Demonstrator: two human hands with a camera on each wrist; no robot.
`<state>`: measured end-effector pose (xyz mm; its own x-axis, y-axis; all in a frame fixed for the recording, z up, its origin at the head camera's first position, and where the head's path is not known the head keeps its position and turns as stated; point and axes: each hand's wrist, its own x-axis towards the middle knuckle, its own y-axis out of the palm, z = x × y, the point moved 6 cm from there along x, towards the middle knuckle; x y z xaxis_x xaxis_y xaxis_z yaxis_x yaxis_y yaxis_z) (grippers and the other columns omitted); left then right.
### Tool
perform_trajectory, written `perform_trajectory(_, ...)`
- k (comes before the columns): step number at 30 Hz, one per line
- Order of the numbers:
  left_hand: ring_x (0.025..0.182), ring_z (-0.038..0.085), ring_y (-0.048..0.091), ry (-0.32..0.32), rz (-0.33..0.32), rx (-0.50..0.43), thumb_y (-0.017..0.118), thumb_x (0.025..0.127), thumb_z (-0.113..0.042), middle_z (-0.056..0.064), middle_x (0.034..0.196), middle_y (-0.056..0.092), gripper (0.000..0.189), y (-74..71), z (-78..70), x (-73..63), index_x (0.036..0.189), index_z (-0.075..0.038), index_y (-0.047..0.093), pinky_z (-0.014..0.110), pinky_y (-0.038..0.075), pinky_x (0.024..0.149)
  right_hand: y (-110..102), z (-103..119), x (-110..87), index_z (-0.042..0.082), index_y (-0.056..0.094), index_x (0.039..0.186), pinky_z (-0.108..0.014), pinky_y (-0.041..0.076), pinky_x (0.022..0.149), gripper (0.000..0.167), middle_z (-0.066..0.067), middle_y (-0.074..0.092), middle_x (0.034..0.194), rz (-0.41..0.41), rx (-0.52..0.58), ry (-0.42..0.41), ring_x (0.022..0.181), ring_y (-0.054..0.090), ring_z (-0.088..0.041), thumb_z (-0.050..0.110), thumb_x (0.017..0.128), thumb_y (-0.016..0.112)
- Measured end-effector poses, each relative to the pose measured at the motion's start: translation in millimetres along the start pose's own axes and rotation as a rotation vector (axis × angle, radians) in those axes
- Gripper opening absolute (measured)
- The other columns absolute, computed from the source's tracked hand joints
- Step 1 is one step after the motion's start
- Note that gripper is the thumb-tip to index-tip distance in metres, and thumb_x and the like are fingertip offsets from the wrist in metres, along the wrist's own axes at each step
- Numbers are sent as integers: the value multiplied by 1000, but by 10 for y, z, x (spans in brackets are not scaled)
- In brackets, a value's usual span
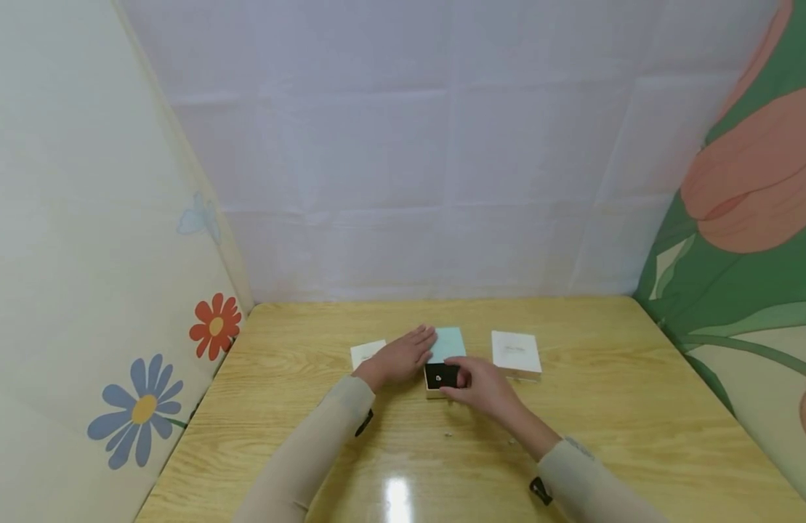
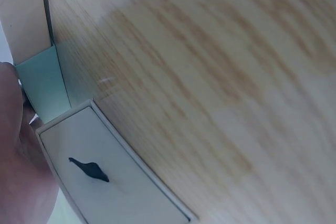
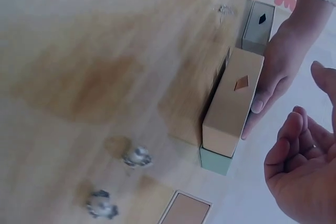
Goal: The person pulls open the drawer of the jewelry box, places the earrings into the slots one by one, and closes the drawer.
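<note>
A small drawer box with a mint sleeve [image 1: 448,343] lies mid-table, its drawer pulled out toward me. Black padding [image 1: 435,375] lines the drawer, and a tiny silvery heart-shaped piece shows on it. My left hand [image 1: 403,357] rests on the sleeve's left side with fingers extended. Over the drawer's right side is my right hand [image 1: 484,385], thumb and forefinger spread apart. In the right wrist view, its fingers [image 3: 294,145] bend loosely with nothing between them and the thumb. The drawer's tan front [image 3: 231,103] faces that camera.
A white box [image 1: 516,351] stands to the right. Another white box [image 1: 366,353] is partly behind my left hand; its front carries a dark pull tab [image 2: 90,170]. Small silvery jewelry pieces [image 3: 137,157] lie on the wood-grain table [image 1: 298,465] in front. Cloth backdrops surround the table.
</note>
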<state>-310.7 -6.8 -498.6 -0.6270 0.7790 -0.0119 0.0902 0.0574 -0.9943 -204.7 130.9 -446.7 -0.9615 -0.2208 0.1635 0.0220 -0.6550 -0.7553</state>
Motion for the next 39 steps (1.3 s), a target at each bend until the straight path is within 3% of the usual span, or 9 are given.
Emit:
perform_trajectory(5, 157, 25, 12, -16, 10, -33, 26, 113, -34, 7, 169, 16, 56, 3, -7, -8, 162, -7, 20, 38, 16, 127, 76, -34, -119, 2, 65, 131, -22, 44, 55, 57, 7, 57, 73, 43, 34, -12, 62, 49, -6, 26, 83, 86)
perform_trajectory(10, 157, 23, 9, -20, 16, -9, 24, 113, -36, 5, 170, 13, 56, 33, 21, 2, 163, -10, 17, 36, 14, 127, 158, -73, -213, 4, 62, 136, -22, 44, 56, 64, 2, 57, 78, 118, 51, -42, 64, 48, -6, 29, 82, 86)
perform_trajectory(16, 157, 24, 10, -7, 11, -6, 25, 113, -34, 7, 169, 15, 56, 49, 34, 14, 162, -8, 19, 38, 15, 127, 207, -71, -305, 6, 61, 137, -23, 42, 60, 68, 0, 56, 84, 192, 5, -160, 72, 46, -8, 34, 81, 87)
perform_trajectory(21, 157, 24, 9, -10, 19, -6, 25, 113, -34, 7, 170, 14, 56, 42, 29, 17, 162, -8, 19, 36, 13, 127, 251, -105, -393, 12, 61, 140, -35, 54, 80, 71, -5, 64, 110, 250, -58, -203, 92, 57, -15, 40, 80, 86)
perform_trajectory(25, 157, 23, 9, -9, 17, 5, 23, 113, -35, 6, 170, 14, 56, 42, 30, 14, 162, -8, 18, 36, 13, 127, 276, -152, -449, 13, 62, 138, -53, 52, 97, 72, -12, 60, 131, 292, -113, -196, 112, 59, -28, 43, 77, 87)
perform_trajectory(28, 157, 23, 8, -10, 18, 15, 22, 113, -36, 6, 170, 14, 57, 45, 34, 12, 163, -9, 17, 36, 14, 127, 286, -174, -472, 17, 62, 138, -55, 51, 96, 74, -11, 58, 127, 334, -133, -170, 113, 55, -29, 43, 74, 88)
perform_trajectory(33, 157, 23, 8, -13, 19, 9, 23, 113, -36, 6, 170, 14, 57, 27, 27, 8, 163, -9, 17, 36, 14, 127, 282, -168, -489, 20, 63, 139, -46, 51, 90, 76, -4, 53, 117, 387, -133, -142, 108, 49, -22, 40, 71, 90)
perform_trajectory(39, 157, 25, 11, 0, 10, -1, 25, 113, -34, 9, 169, 17, 56, -3, 9, 0, 162, -7, 19, 38, 16, 127, 306, -177, -494, 21, 64, 138, -41, 50, 88, 74, -1, 51, 114, 398, -123, -132, 106, 48, -20, 38, 71, 90)
